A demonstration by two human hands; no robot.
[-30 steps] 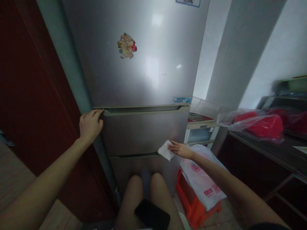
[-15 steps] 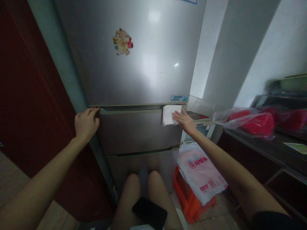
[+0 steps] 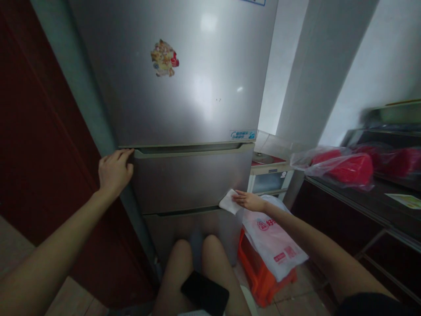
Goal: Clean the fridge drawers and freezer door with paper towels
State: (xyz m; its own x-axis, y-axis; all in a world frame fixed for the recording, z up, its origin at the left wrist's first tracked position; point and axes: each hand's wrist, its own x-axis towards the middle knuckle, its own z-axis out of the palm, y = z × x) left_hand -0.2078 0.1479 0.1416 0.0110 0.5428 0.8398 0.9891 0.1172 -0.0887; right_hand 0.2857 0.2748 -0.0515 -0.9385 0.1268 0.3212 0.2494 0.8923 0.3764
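Observation:
A silver refrigerator [image 3: 184,175] with a large upper door and two drawer fronts stands before me. My left hand [image 3: 115,172] is closed over the left edge of the upper drawer front, near its top corner, fingers bent round the edge. Near the lower right corner of that same drawer front, my right hand [image 3: 249,201] presses a folded white cloth [image 3: 227,202] flat against the surface. The cloth lies over the gap between the two drawers. Its right part is hidden under my fingers.
A black phone [image 3: 204,293] rests on my thighs. To the right, a white plastic bag [image 3: 279,248] covers an orange stool [image 3: 253,276]. A dark counter at the right carries red things [image 3: 355,169] in clear plastic. A dark red door [image 3: 49,153] stands left.
My right hand has slid the cloth down the drawer front, from its top right corner to its lower right corner. The left hand keeps its place on the edge.

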